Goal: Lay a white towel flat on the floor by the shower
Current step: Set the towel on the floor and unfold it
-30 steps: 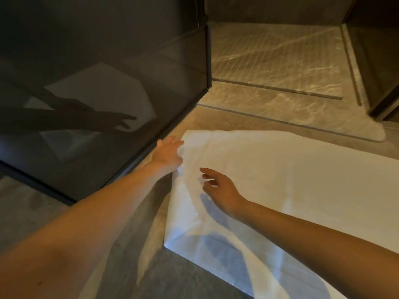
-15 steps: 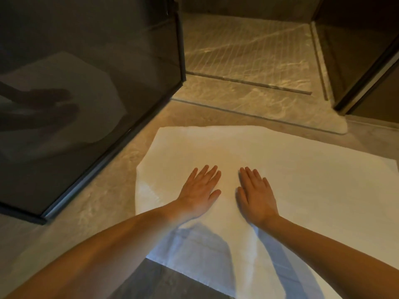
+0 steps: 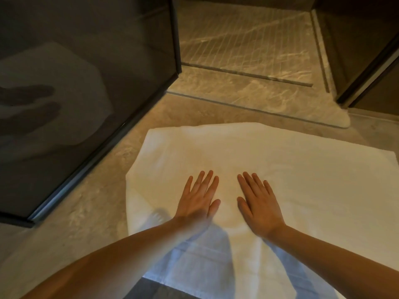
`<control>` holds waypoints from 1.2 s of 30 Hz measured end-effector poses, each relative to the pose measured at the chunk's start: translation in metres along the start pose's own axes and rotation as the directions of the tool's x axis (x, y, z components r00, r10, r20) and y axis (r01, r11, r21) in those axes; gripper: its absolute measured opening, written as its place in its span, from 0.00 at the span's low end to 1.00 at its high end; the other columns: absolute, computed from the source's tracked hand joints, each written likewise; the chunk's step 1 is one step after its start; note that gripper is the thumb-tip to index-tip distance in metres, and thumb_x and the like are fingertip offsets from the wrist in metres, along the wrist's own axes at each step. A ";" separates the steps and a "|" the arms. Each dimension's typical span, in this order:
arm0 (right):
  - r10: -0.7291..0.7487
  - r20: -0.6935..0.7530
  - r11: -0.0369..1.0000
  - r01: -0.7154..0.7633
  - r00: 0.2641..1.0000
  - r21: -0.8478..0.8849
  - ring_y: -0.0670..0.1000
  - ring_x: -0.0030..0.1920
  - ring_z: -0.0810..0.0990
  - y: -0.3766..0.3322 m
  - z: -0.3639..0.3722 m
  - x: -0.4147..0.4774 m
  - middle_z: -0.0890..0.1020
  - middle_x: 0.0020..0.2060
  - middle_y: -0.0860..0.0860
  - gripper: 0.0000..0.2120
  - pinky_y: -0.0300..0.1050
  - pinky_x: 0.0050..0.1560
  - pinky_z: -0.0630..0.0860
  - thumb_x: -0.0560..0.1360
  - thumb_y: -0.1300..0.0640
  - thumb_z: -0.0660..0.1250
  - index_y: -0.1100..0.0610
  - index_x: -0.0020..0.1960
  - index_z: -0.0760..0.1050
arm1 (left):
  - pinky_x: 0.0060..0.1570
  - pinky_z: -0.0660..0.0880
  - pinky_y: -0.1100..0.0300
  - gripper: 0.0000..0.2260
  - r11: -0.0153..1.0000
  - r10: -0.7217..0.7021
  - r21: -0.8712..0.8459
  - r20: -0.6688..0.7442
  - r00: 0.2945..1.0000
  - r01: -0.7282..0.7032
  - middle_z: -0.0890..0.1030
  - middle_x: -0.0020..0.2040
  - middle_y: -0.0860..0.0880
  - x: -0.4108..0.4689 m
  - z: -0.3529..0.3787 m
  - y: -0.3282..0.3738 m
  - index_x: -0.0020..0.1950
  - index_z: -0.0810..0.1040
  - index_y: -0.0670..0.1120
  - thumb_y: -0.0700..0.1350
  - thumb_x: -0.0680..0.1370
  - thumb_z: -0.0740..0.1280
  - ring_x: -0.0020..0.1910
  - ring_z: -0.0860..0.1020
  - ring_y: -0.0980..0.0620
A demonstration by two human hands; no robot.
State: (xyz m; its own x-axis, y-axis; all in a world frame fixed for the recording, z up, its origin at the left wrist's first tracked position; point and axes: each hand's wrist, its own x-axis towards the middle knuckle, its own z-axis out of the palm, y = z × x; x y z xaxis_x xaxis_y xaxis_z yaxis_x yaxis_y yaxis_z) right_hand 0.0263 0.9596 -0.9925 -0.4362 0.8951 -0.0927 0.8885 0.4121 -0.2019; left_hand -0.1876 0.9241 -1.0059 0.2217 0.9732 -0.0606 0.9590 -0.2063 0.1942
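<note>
A white towel [image 3: 291,169] lies spread on the stone floor just in front of the shower threshold. Its left corner is folded in at an angle. My left hand [image 3: 199,196] and my right hand [image 3: 258,200] lie side by side on the towel's middle, palms down, fingers straight and slightly spread. Both press flat on the cloth. The towel's near edge runs under my forearms, and its right end leaves the frame.
A dark glass shower door [image 3: 86,93] stands open at the left, its bottom rail close to the towel's left corner. The grooved shower floor [image 3: 244,39] lies beyond, with a drain slot [image 3: 248,74]. A dark wall panel [image 3: 367,50] stands at the right.
A second ago both hands reached toward the towel's far left corner. They have come back to its middle and lie flat on it, staying there in the last half second.
</note>
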 end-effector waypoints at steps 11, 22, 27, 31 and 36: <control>0.002 -0.042 1.000 -0.001 0.999 0.023 0.51 0.78 0.45 -0.040 -0.016 0.109 0.51 0.79 0.50 0.27 0.49 0.77 0.42 0.83 0.47 0.44 0.52 0.80 0.46 | 0.75 0.36 0.51 0.26 0.987 -0.155 0.031 -0.023 0.988 0.156 0.44 0.80 0.54 0.085 -0.023 -0.041 0.79 0.43 0.51 0.56 0.83 0.44 0.78 0.40 0.54; 0.056 -0.082 0.998 -0.054 0.995 0.019 0.45 0.77 0.38 -0.037 0.010 0.106 0.45 0.78 0.44 0.28 0.46 0.75 0.36 0.80 0.42 0.39 0.47 0.79 0.40 | 0.75 0.37 0.50 0.28 0.993 -0.111 0.025 -0.062 0.992 0.113 0.45 0.80 0.53 0.081 -0.015 -0.050 0.79 0.42 0.52 0.58 0.79 0.35 0.78 0.40 0.54; 0.059 -0.076 0.998 -0.057 0.995 0.031 0.45 0.77 0.38 -0.036 0.011 0.108 0.45 0.79 0.44 0.29 0.47 0.77 0.39 0.79 0.41 0.36 0.46 0.79 0.39 | 0.76 0.44 0.50 0.23 0.985 -0.171 -0.019 -0.142 0.975 0.170 0.57 0.78 0.54 0.108 -0.043 -0.098 0.78 0.55 0.54 0.54 0.83 0.49 0.77 0.52 0.52; 0.062 -0.070 0.997 -0.059 0.996 0.052 0.46 0.77 0.38 -0.036 0.009 0.108 0.44 0.78 0.44 0.30 0.49 0.77 0.41 0.79 0.41 0.35 0.46 0.79 0.38 | 0.72 0.56 0.49 0.20 0.974 -0.226 -0.074 -0.250 0.942 0.214 0.67 0.72 0.49 0.129 -0.062 -0.127 0.73 0.66 0.51 0.50 0.81 0.57 0.70 0.62 0.48; 0.059 -0.080 0.997 -0.055 0.995 0.047 0.46 0.77 0.39 -0.035 0.011 0.109 0.45 0.79 0.44 0.29 0.48 0.77 0.40 0.79 0.41 0.36 0.46 0.79 0.39 | 0.64 0.62 0.54 0.13 0.943 -0.320 -0.186 -0.273 0.907 0.277 0.78 0.56 0.50 0.136 -0.069 -0.132 0.61 0.78 0.52 0.45 0.78 0.64 0.59 0.69 0.46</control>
State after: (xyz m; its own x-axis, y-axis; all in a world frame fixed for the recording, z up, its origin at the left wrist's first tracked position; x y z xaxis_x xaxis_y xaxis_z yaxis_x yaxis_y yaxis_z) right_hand -0.0536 1.0406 -1.0059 -0.3702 0.9286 -0.0265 0.9036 0.3533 -0.2423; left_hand -0.2962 1.0908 -0.9724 -0.1543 0.9765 0.1503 0.9325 0.0936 0.3487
